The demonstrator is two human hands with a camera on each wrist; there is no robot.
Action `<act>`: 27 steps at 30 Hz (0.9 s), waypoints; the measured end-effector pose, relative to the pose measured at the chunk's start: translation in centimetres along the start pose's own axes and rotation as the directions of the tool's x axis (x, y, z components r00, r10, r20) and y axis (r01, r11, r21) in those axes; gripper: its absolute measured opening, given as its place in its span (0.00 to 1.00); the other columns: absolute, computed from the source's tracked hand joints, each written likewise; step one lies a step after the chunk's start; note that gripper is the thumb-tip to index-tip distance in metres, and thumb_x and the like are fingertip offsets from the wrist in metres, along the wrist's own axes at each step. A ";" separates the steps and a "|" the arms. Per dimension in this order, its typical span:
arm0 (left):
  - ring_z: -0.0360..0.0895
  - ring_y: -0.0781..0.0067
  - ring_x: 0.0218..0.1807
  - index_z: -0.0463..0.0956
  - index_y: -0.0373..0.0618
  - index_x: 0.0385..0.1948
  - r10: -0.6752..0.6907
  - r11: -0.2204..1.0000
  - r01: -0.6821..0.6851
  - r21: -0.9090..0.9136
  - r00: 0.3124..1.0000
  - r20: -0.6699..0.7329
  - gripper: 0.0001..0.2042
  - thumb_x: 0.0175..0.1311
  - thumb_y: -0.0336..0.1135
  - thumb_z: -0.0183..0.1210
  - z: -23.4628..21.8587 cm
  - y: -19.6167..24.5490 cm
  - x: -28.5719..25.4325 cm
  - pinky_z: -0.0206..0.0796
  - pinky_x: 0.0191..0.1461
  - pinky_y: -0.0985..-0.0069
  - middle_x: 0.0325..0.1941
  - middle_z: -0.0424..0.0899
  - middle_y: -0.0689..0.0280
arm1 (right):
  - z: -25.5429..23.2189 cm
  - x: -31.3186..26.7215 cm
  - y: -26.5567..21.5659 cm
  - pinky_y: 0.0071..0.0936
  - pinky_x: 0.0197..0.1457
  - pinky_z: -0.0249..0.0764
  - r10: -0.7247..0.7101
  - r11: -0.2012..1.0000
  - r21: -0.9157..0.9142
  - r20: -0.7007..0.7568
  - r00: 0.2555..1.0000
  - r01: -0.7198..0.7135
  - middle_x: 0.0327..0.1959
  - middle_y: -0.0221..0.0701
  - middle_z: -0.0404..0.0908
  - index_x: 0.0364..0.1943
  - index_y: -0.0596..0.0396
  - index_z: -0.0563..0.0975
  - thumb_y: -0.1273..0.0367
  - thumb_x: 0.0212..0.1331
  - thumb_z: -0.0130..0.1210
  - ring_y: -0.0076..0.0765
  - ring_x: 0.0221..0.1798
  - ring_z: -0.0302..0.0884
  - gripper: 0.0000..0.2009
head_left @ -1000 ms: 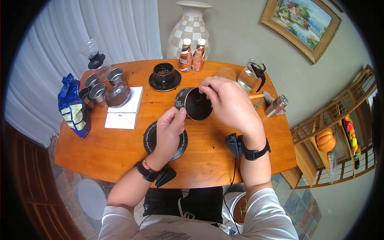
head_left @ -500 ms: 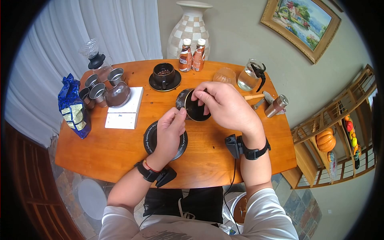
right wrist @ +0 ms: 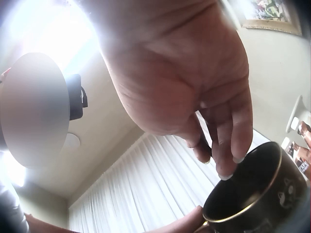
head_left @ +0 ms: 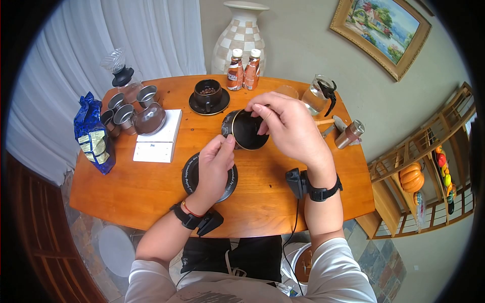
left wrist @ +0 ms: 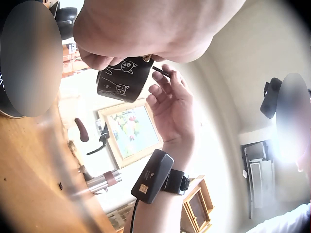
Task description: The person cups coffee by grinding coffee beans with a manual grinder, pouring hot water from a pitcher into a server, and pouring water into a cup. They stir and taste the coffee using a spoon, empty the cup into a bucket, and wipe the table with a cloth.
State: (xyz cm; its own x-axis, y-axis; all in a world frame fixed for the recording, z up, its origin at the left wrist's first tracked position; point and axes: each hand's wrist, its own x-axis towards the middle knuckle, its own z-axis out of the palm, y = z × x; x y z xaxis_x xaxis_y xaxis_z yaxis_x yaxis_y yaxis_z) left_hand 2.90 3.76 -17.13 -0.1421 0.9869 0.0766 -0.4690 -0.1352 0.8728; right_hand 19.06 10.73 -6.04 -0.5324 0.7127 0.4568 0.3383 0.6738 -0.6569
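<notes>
In the head view a black mug (head_left: 228, 125) with a gold rim is tilted, its opening toward the right and me. White cat drawings show on its side in the left wrist view. My left hand (head_left: 214, 166) grips the mug at its near side by the handle, which is mostly hidden. Over the opening, my right hand (head_left: 290, 123) pinches a thin dark stick (left wrist: 161, 71), seen in the left wrist view; its far end is hidden. Below my left hand lies a black saucer (head_left: 191, 174) with white lettering.
A white scale (head_left: 156, 146) stands left beside a round glass pot (head_left: 150, 120), metal cups (head_left: 123, 115) and a blue bag (head_left: 93, 136). Farther back are a cup (head_left: 207, 96) of beans and two bottles (head_left: 235, 70). A water pitcher (head_left: 316, 98) and steel cylinder (head_left: 349, 134) stand right.
My right hand dips toward the left over the mug's opening, then shifts back slightly up and right. The mug's tilt varies a little; my left hand keeps its hold.
</notes>
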 end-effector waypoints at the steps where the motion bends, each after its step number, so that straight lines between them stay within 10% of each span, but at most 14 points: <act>1: 0.54 0.86 0.25 0.67 0.52 0.27 -0.002 1.000 0.002 -0.015 1.000 -0.003 0.14 0.79 0.38 0.53 0.0 0.0 0.0 0.48 0.29 0.83 0.22 0.60 0.78 | 0.0 -0.1 -0.3 0.24 0.33 0.76 0.044 0.992 0.115 0.033 0.998 -0.048 0.33 0.35 0.82 0.42 0.64 0.80 0.73 0.73 0.51 0.23 0.28 0.80 0.08; 4: 0.54 0.86 0.25 0.67 0.52 0.27 0.002 0.999 -0.002 -0.037 1.000 0.002 0.14 0.79 0.38 0.53 -0.3 -0.1 0.2 0.47 0.29 0.83 0.23 0.59 0.78 | -0.1 -0.1 -0.9 0.39 0.43 0.78 0.146 0.975 0.151 0.098 0.984 -0.160 0.33 0.46 0.84 0.42 0.63 0.82 0.71 0.69 0.54 0.52 0.36 0.84 0.09; 8: 0.54 0.86 0.25 0.67 0.52 0.27 0.006 1.000 -0.006 -0.018 1.000 0.007 0.14 0.79 0.38 0.53 0.1 0.2 0.0 0.47 0.29 0.83 0.23 0.59 0.78 | -0.1 -0.1 -0.2 0.39 0.44 0.78 0.098 0.995 0.007 0.170 0.981 -0.101 0.32 0.46 0.84 0.41 0.62 0.82 0.70 0.69 0.53 0.53 0.36 0.84 0.09; 16: 0.54 0.86 0.25 0.67 0.51 0.27 0.031 1.000 -0.031 0.003 0.999 0.031 0.14 0.79 0.37 0.53 0.0 0.1 -0.1 0.48 0.29 0.83 0.23 0.60 0.77 | -0.3 0.0 -0.2 0.46 0.44 0.77 -0.076 0.970 -0.238 -0.142 0.987 0.041 0.33 0.45 0.83 0.37 0.60 0.81 0.70 0.68 0.54 0.57 0.40 0.82 0.08; 26: 0.54 0.86 0.25 0.67 0.51 0.27 0.047 0.999 -0.047 0.012 0.999 0.000 0.14 0.79 0.37 0.53 -0.1 0.3 0.1 0.49 0.29 0.83 0.23 0.60 0.77 | 0.0 0.1 0.2 0.45 0.44 0.77 0.108 0.963 -0.250 -0.005 0.994 -0.106 0.32 0.48 0.84 0.37 0.60 0.82 0.68 0.67 0.54 0.59 0.37 0.82 0.10; 27: 0.54 0.86 0.25 0.67 0.51 0.27 0.047 0.999 -0.047 0.013 0.999 0.001 0.14 0.79 0.37 0.53 -0.1 0.3 0.1 0.49 0.29 0.83 0.23 0.60 0.77 | 0.2 0.2 0.6 0.37 0.39 0.78 0.112 0.980 -0.169 0.033 0.993 -0.105 0.28 0.43 0.83 0.35 0.63 0.81 0.70 0.69 0.54 0.45 0.32 0.82 0.10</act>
State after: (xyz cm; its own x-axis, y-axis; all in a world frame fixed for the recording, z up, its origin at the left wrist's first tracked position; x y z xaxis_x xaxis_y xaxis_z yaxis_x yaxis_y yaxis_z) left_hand 2.65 3.83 -16.90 -0.1633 0.9795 0.1177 -0.4508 -0.1801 0.8743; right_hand 19.00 11.24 -6.43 -0.5163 0.7771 0.3599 0.5188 0.6182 -0.5904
